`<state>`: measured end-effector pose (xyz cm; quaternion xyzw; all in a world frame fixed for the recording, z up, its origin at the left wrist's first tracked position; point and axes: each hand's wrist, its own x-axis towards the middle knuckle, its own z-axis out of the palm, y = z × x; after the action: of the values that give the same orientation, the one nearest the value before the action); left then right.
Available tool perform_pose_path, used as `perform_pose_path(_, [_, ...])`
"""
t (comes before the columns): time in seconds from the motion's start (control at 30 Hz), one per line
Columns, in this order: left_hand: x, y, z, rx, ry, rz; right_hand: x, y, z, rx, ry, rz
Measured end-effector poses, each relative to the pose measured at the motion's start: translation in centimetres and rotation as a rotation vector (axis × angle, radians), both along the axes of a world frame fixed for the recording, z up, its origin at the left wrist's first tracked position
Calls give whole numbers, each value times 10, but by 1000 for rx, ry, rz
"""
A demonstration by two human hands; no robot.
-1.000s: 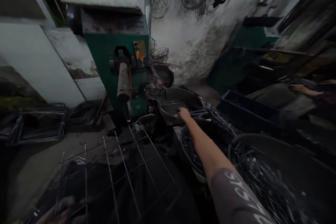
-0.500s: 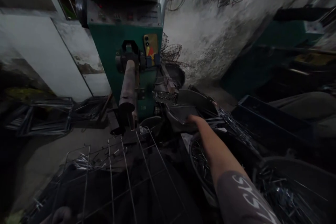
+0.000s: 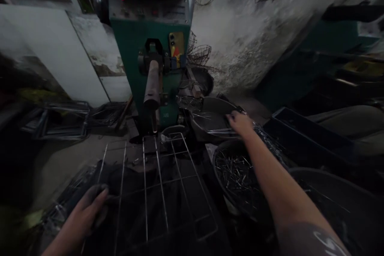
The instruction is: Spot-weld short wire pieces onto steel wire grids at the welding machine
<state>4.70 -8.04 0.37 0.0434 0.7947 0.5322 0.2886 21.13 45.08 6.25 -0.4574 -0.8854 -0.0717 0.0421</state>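
At the lower left, my left hand is closed around the left side of a welded wire rack. The rack's long wires stretch away from me over dark cloth. My right hand reaches forward over a wide dark basin, fingers curled down at its right side. Thin metal rods lie in the basin beside these fingers; what the fingertips hold is too dark to make out. Below my right forearm stands a round tub full of short metal pieces.
A green machine with a protruding cylindrical arm stands ahead, a phone fixed on its front. Wire frames lie on the floor at left. Another large tub and a blue box are at right.
My right hand has moved right across the basin. My left hand has come up into fuller view at the rack's left side, and the rack sits higher in the picture.
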Motion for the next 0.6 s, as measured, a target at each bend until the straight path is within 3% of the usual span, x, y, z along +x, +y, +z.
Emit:
perform_pose_path(0.1, [7, 16, 12, -27, 31, 10, 39, -28, 33, 137, 84, -85])
perform_pose_path(0.23, [-3, 8, 32, -171, 216, -134, 98, -76, 67, 265, 200, -163])
perform_pose_path(0.37, [-12, -13, 37, -380, 488, -317, 139, -115, 83, 408, 415, -135])
perform_pose_path(0.5, [-13, -23, 38, -656, 696, -299, 152, -151, 93, 451, 471, -47])
perform_pose_path(0.6, [-1, -27, 54, -526, 733, -316, 158, -196, 104, 473, 516, 44])
